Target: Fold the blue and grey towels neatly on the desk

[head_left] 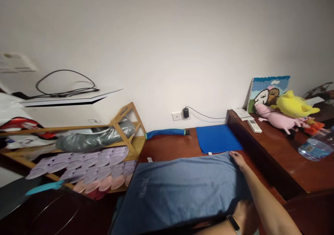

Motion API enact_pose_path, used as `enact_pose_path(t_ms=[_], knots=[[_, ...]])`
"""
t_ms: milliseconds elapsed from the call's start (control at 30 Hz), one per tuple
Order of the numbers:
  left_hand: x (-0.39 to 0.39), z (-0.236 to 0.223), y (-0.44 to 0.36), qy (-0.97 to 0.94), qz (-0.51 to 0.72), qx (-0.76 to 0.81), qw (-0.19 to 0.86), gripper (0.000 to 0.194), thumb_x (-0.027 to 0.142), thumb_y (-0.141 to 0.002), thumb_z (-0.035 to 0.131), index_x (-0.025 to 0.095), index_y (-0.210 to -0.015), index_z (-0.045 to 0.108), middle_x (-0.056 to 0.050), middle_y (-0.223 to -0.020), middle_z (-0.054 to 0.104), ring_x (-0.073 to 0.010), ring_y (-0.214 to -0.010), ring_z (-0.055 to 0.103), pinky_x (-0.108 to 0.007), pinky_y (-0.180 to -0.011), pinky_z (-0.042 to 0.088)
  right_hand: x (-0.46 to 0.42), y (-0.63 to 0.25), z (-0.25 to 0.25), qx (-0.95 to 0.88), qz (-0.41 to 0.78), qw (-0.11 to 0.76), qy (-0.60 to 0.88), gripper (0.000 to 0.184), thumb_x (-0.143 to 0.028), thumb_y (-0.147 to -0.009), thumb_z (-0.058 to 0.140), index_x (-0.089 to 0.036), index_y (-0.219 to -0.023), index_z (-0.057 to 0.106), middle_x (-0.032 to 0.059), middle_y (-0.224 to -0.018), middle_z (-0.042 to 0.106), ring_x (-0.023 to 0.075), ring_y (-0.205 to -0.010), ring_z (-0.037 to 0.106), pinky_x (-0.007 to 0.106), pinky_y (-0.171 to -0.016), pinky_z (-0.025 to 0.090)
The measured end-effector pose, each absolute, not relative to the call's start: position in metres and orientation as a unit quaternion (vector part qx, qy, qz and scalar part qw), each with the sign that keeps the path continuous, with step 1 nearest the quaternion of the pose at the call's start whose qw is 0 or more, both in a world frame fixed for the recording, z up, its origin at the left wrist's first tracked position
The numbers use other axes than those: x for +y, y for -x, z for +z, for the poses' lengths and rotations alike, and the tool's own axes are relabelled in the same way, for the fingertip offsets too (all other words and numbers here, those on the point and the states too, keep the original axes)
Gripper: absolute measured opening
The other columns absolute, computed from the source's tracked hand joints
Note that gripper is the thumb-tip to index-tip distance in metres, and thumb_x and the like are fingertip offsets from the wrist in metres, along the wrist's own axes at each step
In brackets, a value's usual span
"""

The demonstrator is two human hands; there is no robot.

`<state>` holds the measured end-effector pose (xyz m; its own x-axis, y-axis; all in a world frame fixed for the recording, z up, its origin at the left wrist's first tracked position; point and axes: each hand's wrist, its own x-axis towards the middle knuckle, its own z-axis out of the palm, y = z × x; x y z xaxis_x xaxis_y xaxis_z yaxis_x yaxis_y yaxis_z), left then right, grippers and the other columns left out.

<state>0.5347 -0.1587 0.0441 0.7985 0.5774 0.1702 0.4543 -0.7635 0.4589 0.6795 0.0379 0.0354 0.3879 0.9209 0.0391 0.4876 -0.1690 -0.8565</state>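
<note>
A large blue-grey towel [180,186] with lettering at its left lies spread over the brown wooden table. My right hand [236,158] pinches its far right corner between thumb and fingers. Wearing a wrist band, my left hand [245,214] reaches across from below to the near right corner. Its fingers are curled in shadow at the towel's edge and are partly hidden. Behind the towel lie a bright blue cloth [218,138] and a rolled blue cloth [165,133] with green trim.
At the left, a wooden rack [133,130] holds lilac and pink slippers [96,163] and a white box [70,113]. A raised brown surface [284,158] at the right bears a remote [254,126], plush toys [279,118] and a plastic bottle [315,148]. A charger [185,112] is plugged into the wall.
</note>
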Motion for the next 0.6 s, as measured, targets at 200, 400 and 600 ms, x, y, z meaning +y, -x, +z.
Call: enact_pose_path(t_ms=[200,400,600], knots=[[-0.173,0.073,-0.449,-0.835,0.275,0.385,0.281,0.02,0.017,-0.075,0.073,0.026,-0.092,0.07,-0.01,-0.087,0.079,-0.0274,-0.078,0.076,-0.036,-0.065,0.06,0.04,-0.64,0.107,-0.545,0.361,0.385,0.652,0.037,-0.051,-0.082,0.053,-0.02,-0.094,0.069,-0.0024,-0.055,0.062,0.0166,-0.044,0.058,0.029,-0.046,0.05],[-0.197,0.149,-0.303,-0.681,0.465,0.459,0.331,0.005,0.023,-0.089,0.065,0.026,-0.086,0.066,-0.004,-0.08,0.076,-0.0186,-0.074,0.073,-0.027,-0.072,0.058,0.073,-0.511,0.172,-0.658,0.401,0.332,0.543,0.03,-0.043,-0.089,0.054,-0.019,-0.098,0.07,0.0002,-0.063,0.069,0.0153,-0.053,0.065,0.026,-0.053,0.054],[-0.232,0.151,-0.161,-0.492,0.573,0.573,0.318,0.033,0.054,-0.095,0.061,0.023,-0.106,0.066,-0.007,-0.086,0.076,-0.0218,-0.081,0.076,-0.028,-0.077,0.061,0.101,-0.297,0.182,-0.787,0.38,0.245,0.42,0.027,-0.026,-0.09,0.057,-0.019,-0.112,0.072,0.0045,-0.088,0.078,0.0176,-0.079,0.073,0.028,-0.076,0.058]])
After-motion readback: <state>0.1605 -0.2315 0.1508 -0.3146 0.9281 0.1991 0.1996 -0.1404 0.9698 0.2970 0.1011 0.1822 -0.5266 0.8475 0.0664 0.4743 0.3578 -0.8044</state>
